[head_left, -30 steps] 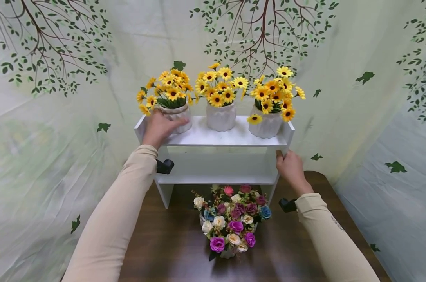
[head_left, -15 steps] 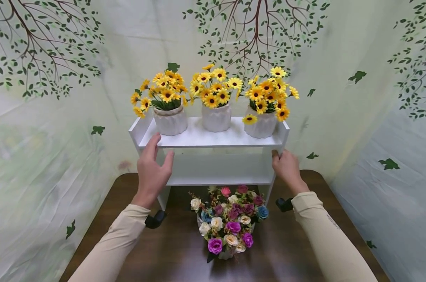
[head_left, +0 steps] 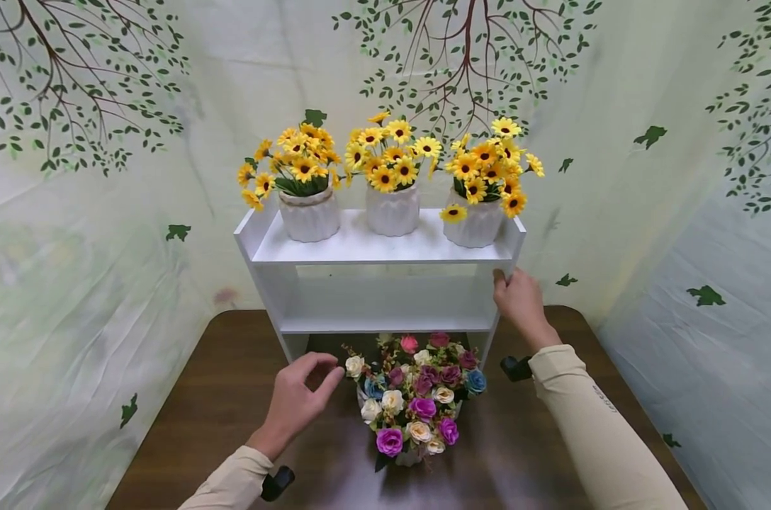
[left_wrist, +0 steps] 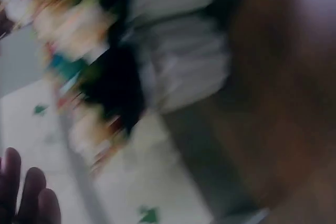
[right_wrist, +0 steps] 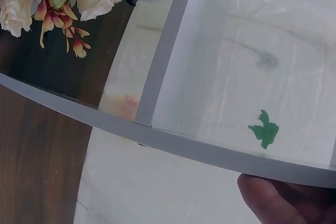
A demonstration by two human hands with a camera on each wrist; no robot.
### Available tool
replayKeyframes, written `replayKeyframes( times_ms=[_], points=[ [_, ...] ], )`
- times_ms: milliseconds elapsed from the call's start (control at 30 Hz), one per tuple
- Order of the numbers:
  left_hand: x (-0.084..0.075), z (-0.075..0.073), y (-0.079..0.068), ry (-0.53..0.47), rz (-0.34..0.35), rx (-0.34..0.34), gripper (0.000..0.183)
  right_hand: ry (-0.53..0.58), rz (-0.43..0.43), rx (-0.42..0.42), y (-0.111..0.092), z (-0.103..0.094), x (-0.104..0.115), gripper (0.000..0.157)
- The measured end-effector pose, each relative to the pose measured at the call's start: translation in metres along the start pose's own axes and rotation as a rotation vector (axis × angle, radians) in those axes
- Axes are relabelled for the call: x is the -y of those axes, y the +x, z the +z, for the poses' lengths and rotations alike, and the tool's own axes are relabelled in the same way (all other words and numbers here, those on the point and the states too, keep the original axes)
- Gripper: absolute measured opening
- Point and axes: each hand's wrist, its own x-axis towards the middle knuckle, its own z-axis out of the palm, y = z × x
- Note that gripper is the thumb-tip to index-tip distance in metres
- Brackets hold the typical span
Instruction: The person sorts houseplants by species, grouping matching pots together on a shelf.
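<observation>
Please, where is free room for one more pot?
The lower shelf is bare between the white side panels; so is the table left of the left hand. Crowded: the top shelf, with three yellow-flower pots, and the table's middle, with roses.

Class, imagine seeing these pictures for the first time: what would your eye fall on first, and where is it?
Probably the three pots of yellow flowers, standing in a row along the top of the white shelf. Next, perhaps, the colourful roses low in front, above the brown table. The left hand is near them; the right hand grips the shelf's right side.
</observation>
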Motion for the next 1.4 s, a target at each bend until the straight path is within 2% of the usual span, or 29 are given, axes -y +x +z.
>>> replayKeyframes(
  times_ms=[100, 200, 267, 333, 400, 500, 567, 700, 833, 900, 1033, 1100, 1200, 1300, 1400],
  points=[
    [0.002, 0.014, -0.028, 0.064, -0.078, 0.057, 0.014, 0.012, -0.001, 0.006, 0.0, 0.0, 0.001, 0.034],
    [0.001, 0.026, -0.05, 0.121, -0.161, 0.135, 0.016, 0.018, 0.002, 0.014, 0.001, 0.0, 0.002, 0.034],
    [0.001, 0.034, -0.062, 0.139, -0.182, 0.183, 0.017, 0.016, 0.008, 0.015, 0.001, 0.001, 0.002, 0.034],
    [0.0, 0.041, -0.071, 0.146, -0.167, 0.229, 0.017, 0.013, 0.009, 0.014, 0.001, 0.001, 0.002, 0.034],
    [-0.001, 0.048, -0.079, 0.149, -0.118, 0.261, 0.019, 0.008, 0.007, 0.014, 0.001, 0.0, 0.002, 0.035],
    [-0.003, 0.059, -0.087, 0.117, -0.082, 0.322, 0.028, 0.009, 0.009, 0.014, 0.001, 0.0, 0.001, 0.034],
    [-0.004, 0.066, -0.089, 0.077, -0.107, 0.36, 0.04, 0.011, 0.004, 0.006, 0.001, 0.0, 0.002, 0.035],
    [-0.007, 0.077, -0.091, -0.015, -0.219, 0.414, 0.067, 0.011, -0.006, -0.003, 0.001, 0.001, 0.002, 0.036],
    [-0.008, 0.086, -0.093, -0.057, -0.266, 0.43, 0.071, 0.004, -0.001, 0.002, 0.001, 0.001, 0.002, 0.036],
    [-0.009, 0.091, -0.095, -0.063, -0.248, 0.426, 0.068, 0.002, 0.001, 0.002, 0.001, 0.001, 0.003, 0.036],
    [-0.011, 0.1, -0.098, -0.077, -0.187, 0.411, 0.078, -0.001, 0.003, 0.001, 0.0, 0.0, 0.003, 0.036],
    [-0.012, 0.102, -0.101, -0.084, -0.183, 0.408, 0.085, -0.002, 0.006, 0.005, 0.0, 0.0, 0.003, 0.036],
    [-0.016, 0.104, -0.106, -0.09, -0.234, 0.399, 0.096, -0.003, 0.011, 0.007, 0.0, 0.0, 0.002, 0.036],
    [-0.023, 0.108, -0.11, -0.135, -0.35, 0.385, 0.104, -0.001, 0.012, 0.004, 0.0, 0.0, 0.001, 0.036],
    [-0.032, 0.116, -0.114, -0.158, -0.44, 0.321, 0.105, -0.002, 0.002, -0.004, 0.0, -0.001, 0.0, 0.036]
  ],
)
